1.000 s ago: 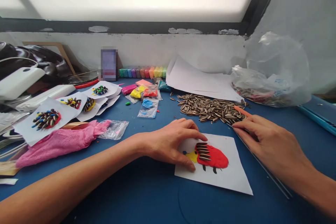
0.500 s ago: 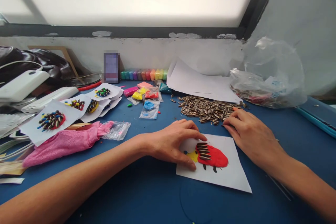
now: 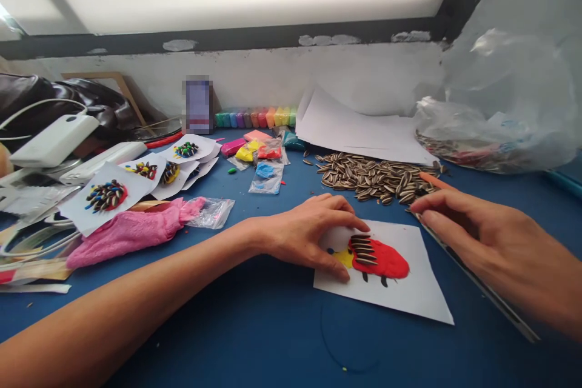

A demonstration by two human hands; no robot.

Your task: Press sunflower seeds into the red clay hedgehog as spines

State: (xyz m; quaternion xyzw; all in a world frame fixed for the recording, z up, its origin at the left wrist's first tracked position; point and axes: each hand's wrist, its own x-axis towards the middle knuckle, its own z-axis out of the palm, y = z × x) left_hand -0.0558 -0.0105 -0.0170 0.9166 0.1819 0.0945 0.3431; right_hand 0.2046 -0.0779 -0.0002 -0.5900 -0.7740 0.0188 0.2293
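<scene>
A white sheet of paper carries a flat clay animal with a yellow head and a red body. Several sunflower seeds stand in a row on the red clay beside the head. My left hand rests over the paper's left side, thumb and fingers spread around the yellow head. My right hand is by the heap of sunflower seeds, thumb and forefinger pinched together. A small dark tip, apparently a sunflower seed, shows at those fingertips. Below that hand runs a thin metallic tool, partly hidden.
Finished-looking seed-and-clay pictures lie at left with a pink cloth. Clay packets, a row of coloured clay blocks, a phone and blank sheets stand behind. A plastic bag sits back right.
The view has shifted. My right hand has drawn back slightly to the right from the seed heap, and more of the metallic tool shows. My left hand stays on the paper.
</scene>
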